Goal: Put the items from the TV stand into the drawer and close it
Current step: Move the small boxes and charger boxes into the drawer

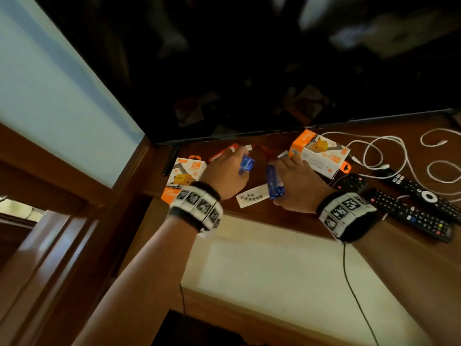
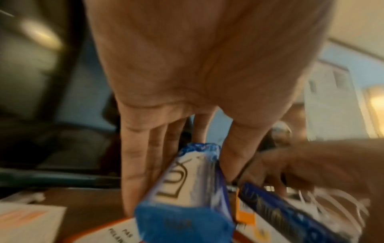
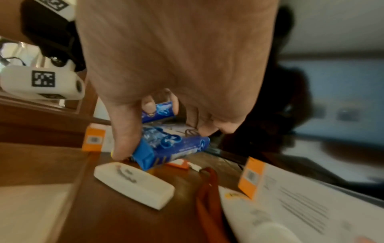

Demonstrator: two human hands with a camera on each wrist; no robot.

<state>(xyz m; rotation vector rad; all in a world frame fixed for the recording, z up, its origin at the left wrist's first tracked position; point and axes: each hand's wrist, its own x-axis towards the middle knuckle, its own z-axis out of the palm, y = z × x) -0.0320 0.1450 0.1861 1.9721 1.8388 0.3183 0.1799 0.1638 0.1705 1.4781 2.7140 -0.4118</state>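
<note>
On the wooden TV stand (image 1: 294,216) each of my hands holds a blue wrapped soap bar. My left hand (image 1: 234,168) pinches one soap bar (image 1: 246,164) between thumb and fingers; it fills the left wrist view (image 2: 187,189). My right hand (image 1: 291,178) grips the second soap bar (image 1: 274,184), seen close in the right wrist view (image 3: 172,148). The two bars sit a little apart, just above the stand's top. Below the stand's front edge the drawer (image 1: 262,258) is pulled out, showing a cream bottom.
Two orange-and-white charger boxes (image 1: 185,174) (image 1: 320,156) lie left and right of my hands. A white strip (image 1: 252,196) lies by the front edge. A white cable (image 1: 389,156) and two black remotes (image 1: 411,213) lie right. The TV screen (image 1: 249,71) stands behind.
</note>
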